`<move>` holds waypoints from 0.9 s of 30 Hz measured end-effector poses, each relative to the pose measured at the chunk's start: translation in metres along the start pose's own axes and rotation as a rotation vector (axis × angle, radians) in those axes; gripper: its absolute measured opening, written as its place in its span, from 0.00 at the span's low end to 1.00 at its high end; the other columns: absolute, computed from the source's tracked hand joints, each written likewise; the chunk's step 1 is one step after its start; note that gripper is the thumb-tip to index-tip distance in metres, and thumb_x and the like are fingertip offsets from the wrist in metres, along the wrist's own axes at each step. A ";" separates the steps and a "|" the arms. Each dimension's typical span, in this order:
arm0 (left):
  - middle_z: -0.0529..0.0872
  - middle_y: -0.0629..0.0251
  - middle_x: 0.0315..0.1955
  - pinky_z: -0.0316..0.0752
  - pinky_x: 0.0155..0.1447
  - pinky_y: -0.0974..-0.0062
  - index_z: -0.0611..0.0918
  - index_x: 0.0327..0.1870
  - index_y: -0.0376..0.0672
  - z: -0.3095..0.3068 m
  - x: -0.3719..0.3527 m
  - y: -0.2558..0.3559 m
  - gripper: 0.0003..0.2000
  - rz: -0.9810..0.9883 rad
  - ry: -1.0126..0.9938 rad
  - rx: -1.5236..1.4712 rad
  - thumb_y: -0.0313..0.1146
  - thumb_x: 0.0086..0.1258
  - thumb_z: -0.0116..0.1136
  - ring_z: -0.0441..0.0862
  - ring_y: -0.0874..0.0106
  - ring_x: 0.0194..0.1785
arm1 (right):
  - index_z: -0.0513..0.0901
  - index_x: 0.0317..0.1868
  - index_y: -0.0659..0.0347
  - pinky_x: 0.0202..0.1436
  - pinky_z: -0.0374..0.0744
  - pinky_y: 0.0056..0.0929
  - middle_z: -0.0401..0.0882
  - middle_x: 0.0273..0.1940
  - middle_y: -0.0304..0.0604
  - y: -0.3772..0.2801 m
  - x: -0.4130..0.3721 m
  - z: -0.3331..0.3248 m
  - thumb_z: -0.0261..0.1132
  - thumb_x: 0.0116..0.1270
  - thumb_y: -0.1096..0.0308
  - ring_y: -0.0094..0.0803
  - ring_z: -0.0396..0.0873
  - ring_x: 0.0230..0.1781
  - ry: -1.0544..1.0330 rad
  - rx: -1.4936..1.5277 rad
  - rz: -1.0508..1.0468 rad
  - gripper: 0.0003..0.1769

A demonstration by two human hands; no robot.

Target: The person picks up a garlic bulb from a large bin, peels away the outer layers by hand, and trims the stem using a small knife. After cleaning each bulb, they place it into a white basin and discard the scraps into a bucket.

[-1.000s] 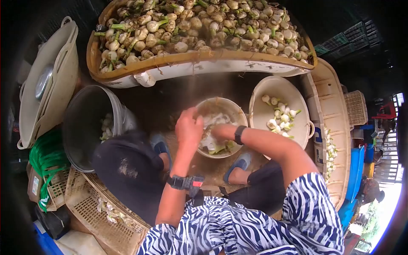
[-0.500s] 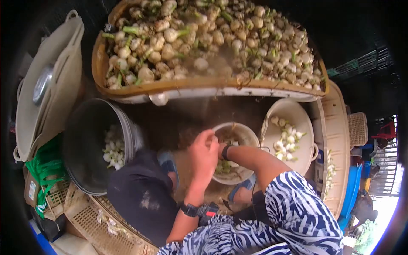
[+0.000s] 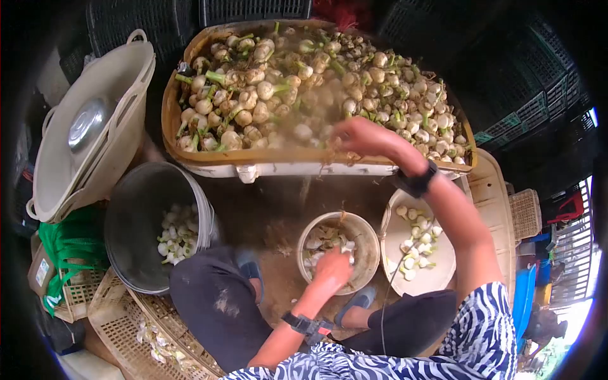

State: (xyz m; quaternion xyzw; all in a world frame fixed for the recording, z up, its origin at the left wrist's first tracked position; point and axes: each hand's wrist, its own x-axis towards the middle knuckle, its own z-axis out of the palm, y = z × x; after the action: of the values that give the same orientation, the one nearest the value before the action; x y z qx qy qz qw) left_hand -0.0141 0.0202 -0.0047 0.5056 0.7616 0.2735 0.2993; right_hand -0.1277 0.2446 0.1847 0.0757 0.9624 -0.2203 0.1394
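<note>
My left hand (image 3: 334, 269) is lowered over a small white bucket (image 3: 372, 261) that contains peelings and pale scraps. Its fingers are closed, with a whitish bit by their tips; what they hold is hidden. At the front rim of a large yellow-edged tub (image 3: 253, 158), my right hand (image 3: 362, 136) reaches over with bent fingers partly apart and nothing visible in them. Many unpeeled bulbs (image 3: 256, 104) with green stem stubs fill this tub. A smear on the view blurs the area around the right fingertips.
A dark bucket (image 3: 130, 221) on the left and a white basin (image 3: 437, 278) on the right contain clean white bulbs. Large stacked tubs (image 3: 136, 120) with a metal bowl (image 3: 87, 123) lean at far left. Plastic baskets (image 3: 114, 304) lie beside my left leg.
My right hand has moved from the small bucket up to the big tub's front edge. My left hand has dropped from above the bucket into its opening. The view has shifted slightly.
</note>
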 end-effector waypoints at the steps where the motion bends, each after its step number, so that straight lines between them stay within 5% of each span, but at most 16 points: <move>1: 0.79 0.45 0.42 0.76 0.48 0.56 0.80 0.47 0.37 -0.002 0.000 0.001 0.16 0.000 0.009 0.011 0.36 0.60 0.56 0.80 0.48 0.43 | 0.84 0.43 0.56 0.38 0.77 0.39 0.84 0.32 0.46 0.014 0.031 0.002 0.65 0.59 0.57 0.39 0.81 0.35 0.098 -0.179 -0.146 0.15; 6: 0.80 0.46 0.38 0.75 0.45 0.54 0.78 0.46 0.37 -0.014 0.017 -0.006 0.14 0.059 0.078 -0.055 0.34 0.62 0.52 0.80 0.49 0.42 | 0.85 0.45 0.51 0.48 0.76 0.40 0.84 0.38 0.43 0.029 0.145 0.029 0.60 0.61 0.46 0.43 0.82 0.43 -0.005 -0.289 -0.229 0.21; 11: 0.80 0.47 0.35 0.76 0.45 0.56 0.78 0.43 0.37 -0.018 0.017 -0.003 0.12 0.094 0.121 -0.109 0.33 0.63 0.52 0.80 0.50 0.42 | 0.83 0.50 0.49 0.51 0.72 0.47 0.84 0.44 0.42 0.049 0.160 0.068 0.56 0.65 0.47 0.42 0.81 0.45 -0.009 -0.863 -0.235 0.21; 12: 0.80 0.47 0.35 0.76 0.45 0.56 0.78 0.43 0.37 -0.019 0.015 -0.002 0.12 0.107 0.120 -0.114 0.33 0.63 0.52 0.80 0.50 0.42 | 0.80 0.55 0.47 0.52 0.72 0.49 0.83 0.44 0.44 0.045 0.157 0.062 0.59 0.64 0.53 0.43 0.81 0.45 -0.187 -0.679 -0.018 0.20; 15: 0.81 0.48 0.36 0.76 0.46 0.56 0.78 0.45 0.38 -0.026 0.010 -0.002 0.12 0.108 0.126 -0.141 0.32 0.62 0.54 0.80 0.51 0.43 | 0.80 0.51 0.58 0.46 0.78 0.42 0.82 0.37 0.50 0.000 0.091 0.010 0.62 0.60 0.58 0.44 0.81 0.40 -0.093 -0.534 -0.226 0.20; 18: 0.81 0.48 0.42 0.75 0.47 0.58 0.78 0.51 0.38 -0.031 0.007 -0.003 0.17 0.061 0.418 -0.347 0.32 0.60 0.59 0.80 0.51 0.44 | 0.81 0.48 0.62 0.39 0.77 0.41 0.82 0.35 0.51 0.023 0.060 -0.009 0.65 0.57 0.54 0.43 0.81 0.37 -0.031 -0.382 0.016 0.23; 20: 0.82 0.51 0.38 0.75 0.45 0.65 0.77 0.53 0.36 -0.039 0.006 0.004 0.19 -0.013 0.548 -0.664 0.31 0.62 0.60 0.81 0.62 0.38 | 0.80 0.47 0.64 0.35 0.76 0.39 0.82 0.33 0.50 0.023 0.017 -0.010 0.66 0.57 0.53 0.40 0.81 0.33 0.034 -0.246 0.071 0.24; 21: 0.81 0.55 0.46 0.77 0.47 0.71 0.74 0.58 0.36 -0.046 0.002 0.005 0.20 -0.070 0.482 -0.877 0.30 0.64 0.56 0.80 0.68 0.47 | 0.80 0.45 0.65 0.31 0.75 0.34 0.81 0.30 0.47 0.008 -0.014 -0.007 0.66 0.58 0.53 0.34 0.79 0.29 0.078 -0.025 0.137 0.24; 23: 0.76 0.58 0.52 0.78 0.48 0.73 0.66 0.65 0.39 -0.038 0.009 0.004 0.23 -0.040 0.413 -1.426 0.39 0.73 0.50 0.79 0.69 0.47 | 0.80 0.40 0.66 0.22 0.69 0.24 0.76 0.24 0.37 -0.003 -0.060 0.035 0.66 0.61 0.53 0.21 0.70 0.20 0.201 0.257 0.316 0.21; 27: 0.79 0.60 0.48 0.77 0.50 0.70 0.71 0.59 0.44 -0.036 0.006 0.012 0.18 -0.078 0.378 -1.904 0.43 0.75 0.46 0.79 0.68 0.48 | 0.76 0.49 0.64 0.22 0.68 0.21 0.74 0.27 0.36 -0.016 -0.111 0.141 0.60 0.67 0.53 0.21 0.69 0.20 0.103 0.665 0.399 0.22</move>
State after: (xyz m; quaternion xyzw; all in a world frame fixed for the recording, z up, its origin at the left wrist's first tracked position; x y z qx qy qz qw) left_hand -0.0349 0.0255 0.0271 -0.0260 0.2733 0.8417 0.4648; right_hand 0.0077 0.1585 0.1027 0.3136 0.8105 -0.4847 0.0988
